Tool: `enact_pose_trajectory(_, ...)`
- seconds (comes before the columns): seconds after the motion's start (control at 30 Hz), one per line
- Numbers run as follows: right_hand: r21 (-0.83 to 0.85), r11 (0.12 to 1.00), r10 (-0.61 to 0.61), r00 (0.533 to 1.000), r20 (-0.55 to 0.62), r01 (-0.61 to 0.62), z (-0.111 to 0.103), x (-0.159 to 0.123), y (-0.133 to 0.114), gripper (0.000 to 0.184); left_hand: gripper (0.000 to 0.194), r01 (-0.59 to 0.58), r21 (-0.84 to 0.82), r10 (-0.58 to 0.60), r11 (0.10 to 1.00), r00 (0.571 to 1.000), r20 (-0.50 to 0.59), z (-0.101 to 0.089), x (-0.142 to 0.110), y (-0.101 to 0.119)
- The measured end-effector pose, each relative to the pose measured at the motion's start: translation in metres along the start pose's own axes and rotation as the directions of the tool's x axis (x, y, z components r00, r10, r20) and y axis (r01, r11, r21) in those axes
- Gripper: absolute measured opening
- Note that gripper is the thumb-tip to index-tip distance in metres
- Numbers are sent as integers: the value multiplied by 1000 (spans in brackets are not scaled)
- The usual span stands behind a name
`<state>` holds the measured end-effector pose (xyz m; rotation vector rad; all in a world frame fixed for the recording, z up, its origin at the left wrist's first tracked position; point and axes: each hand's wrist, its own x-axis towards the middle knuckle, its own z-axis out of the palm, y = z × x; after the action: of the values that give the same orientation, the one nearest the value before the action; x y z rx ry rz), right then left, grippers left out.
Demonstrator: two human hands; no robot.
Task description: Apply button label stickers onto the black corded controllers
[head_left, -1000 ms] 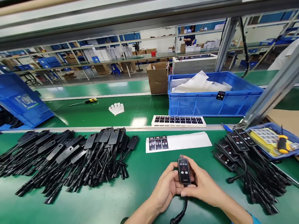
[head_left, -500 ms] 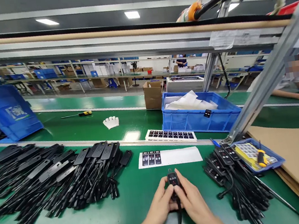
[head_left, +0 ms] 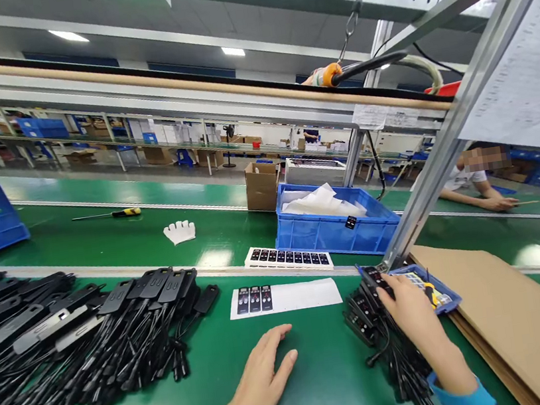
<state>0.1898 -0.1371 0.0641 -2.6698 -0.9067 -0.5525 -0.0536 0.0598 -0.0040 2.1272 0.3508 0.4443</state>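
Note:
My left hand (head_left: 264,374) hovers over the green bench with its thumb and fingers apart, holding nothing. Out to the right, my right hand (head_left: 409,309) has its fingers closed on a black cabled controller (head_left: 373,275) at the top of a pile of similar labelled controllers (head_left: 361,317). Part of that controller is hidden by the fingers. Between the hands and the bench ledge lies a white label sheet (head_left: 303,296) with three black control-panel stickers at its left end. To the left, many unlabelled black controllers (head_left: 130,316) lie heaped with their cables toward me.
Behind the sheet lies a white strip of black stickers (head_left: 288,258). A blue crate (head_left: 335,236) holds white paper. A small blue tray (head_left: 447,301) and cardboard sheets (head_left: 522,321) are at the right. A screwdriver (head_left: 123,213) and white glove (head_left: 180,232) lie farther back. Another person sits at the right.
My right hand has carried the controller from between both hands to the right-hand pile. My left hand has let go and opened. The view has turned to the right.

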Motion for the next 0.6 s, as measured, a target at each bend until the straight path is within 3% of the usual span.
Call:
enact_pose_trajectory(0.13, -102, 994, 54, 998, 35, -50, 3, 5, 21, 34, 30, -80, 159, 86, 984, 996, -33, 5, 2, -8)
enact_pose_trajectory(0.3, -71, 997, 26, 999, 21, -24, 5, 5, 9, 36, 36, -64, 304, 71, 950, 997, -13, 2, 2, -5)
enact_pose_trajectory(0.43, 127, 983, -130, 991, -2, 130, 17, 15, -34, 36, 40, -29, 441, 57, 897, 997, -50, -3, 5, -6)
enact_pose_trajectory(0.53, 350, 896, -316, 946, 68, 274, 41, 21, -84, 29, 48, 74, 555, 8, 828, 989, -144, 0, 9, -20)
enact_pose_trajectory(0.6, 466, 831, -389, 916, 97, 304, 63, 24, -119, 26, 55, 135, 586, -21, 799, 980, -197, 3, 11, -31)
